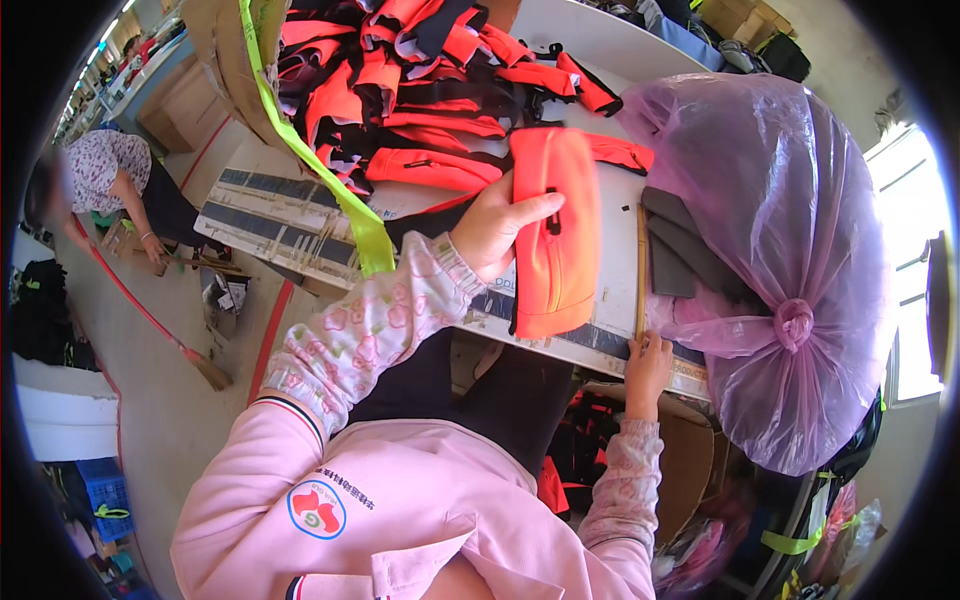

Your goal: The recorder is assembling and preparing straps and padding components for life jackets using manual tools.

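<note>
My left hand (500, 228) is closed on a bright orange zippered pouch (568, 270) with dark edging, thumb on its front beside a black zipper pull. The pouch is held up over the near edge of the table. At that edge, further right, the fingers of my right hand (648, 372) are pinched at the lower end of a thin yellowish strip (641, 270), which looks like a ruler or stick lying on the tabletop. Dark grey flat pieces (675, 245) lie just right of the strip. A heap of similar orange and black pieces (420, 110) covers the far part of the table.
A large tied purple plastic bag (780, 200) bulges over the table's right side. A lime-green strap (330, 185) hangs down a cardboard box (218, 60) at left. Below the table is a carton (690, 450). A person (120, 180) bends near a broom (205, 370) on the left.
</note>
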Demonstrator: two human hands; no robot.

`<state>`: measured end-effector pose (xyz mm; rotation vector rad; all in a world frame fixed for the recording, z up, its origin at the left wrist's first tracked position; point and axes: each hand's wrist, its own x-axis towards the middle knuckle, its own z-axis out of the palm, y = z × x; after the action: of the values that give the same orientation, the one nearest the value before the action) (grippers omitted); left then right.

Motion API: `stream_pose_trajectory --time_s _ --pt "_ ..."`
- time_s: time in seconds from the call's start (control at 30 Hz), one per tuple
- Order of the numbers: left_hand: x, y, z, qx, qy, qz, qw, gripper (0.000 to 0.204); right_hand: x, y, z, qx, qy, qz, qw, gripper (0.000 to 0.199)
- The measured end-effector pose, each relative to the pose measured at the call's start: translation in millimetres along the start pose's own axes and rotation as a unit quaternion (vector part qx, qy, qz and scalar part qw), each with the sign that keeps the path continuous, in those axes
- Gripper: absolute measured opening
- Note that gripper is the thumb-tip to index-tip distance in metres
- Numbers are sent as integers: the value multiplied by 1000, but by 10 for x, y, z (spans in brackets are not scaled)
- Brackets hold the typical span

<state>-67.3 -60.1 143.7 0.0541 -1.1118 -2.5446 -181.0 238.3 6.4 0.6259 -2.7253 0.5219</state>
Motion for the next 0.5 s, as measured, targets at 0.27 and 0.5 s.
stream_pose_trajectory --time_s 0.27,0.5 --pt "129 625 623 165 -177 143 960 29 234 211 109 -72 -94 3 993 13" --pt "590 265 -300 -98 14 -9 995 25 -482 -52 -471 287 -110 125 943 16"
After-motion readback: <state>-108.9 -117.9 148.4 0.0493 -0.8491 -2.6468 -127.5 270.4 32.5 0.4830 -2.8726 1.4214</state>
